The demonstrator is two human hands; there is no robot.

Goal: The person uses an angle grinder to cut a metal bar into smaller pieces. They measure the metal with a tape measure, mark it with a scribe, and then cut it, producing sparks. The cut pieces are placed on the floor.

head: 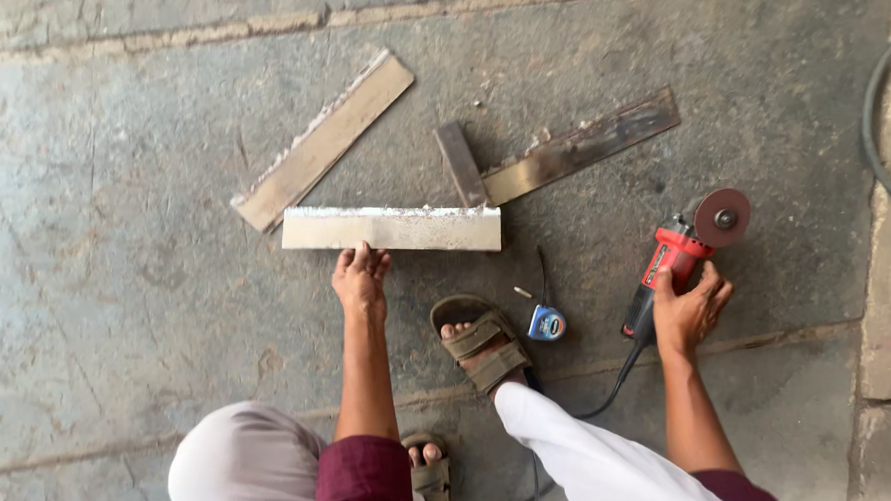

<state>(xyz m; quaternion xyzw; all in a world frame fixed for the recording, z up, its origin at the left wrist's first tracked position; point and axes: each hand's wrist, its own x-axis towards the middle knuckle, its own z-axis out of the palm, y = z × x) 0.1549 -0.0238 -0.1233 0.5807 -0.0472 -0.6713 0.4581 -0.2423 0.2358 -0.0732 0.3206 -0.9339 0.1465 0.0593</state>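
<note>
Rough grey stone paving [145, 244] fills my view from above, with a pale joint line running across the top. I take the light metal bar [391, 229] lying flat on the stone as my landmark. My left hand [360, 279] reaches down to its near edge, fingertips pressed against the bar's lower side as if steadying it; the hand is not closed around it. Just beyond the bar's left end, a second flat strip [323, 141] lies at a slant, nearly touching it. Beyond the bar's right end, a darker, rusty strip [581, 146] lies angled, with a short dark piece [461, 164] across its near end. To the right of the bar, well apart, my right hand [688, 310] grips the red body of an angle grinder [681, 255], its disc resting away from the metal, its cord trailing back towards me. Between bar and grinder, nearer me, a small blue tape measure [547, 322] sits beside my sandalled foot [482, 341], planted just below the bar's right end.
</note>
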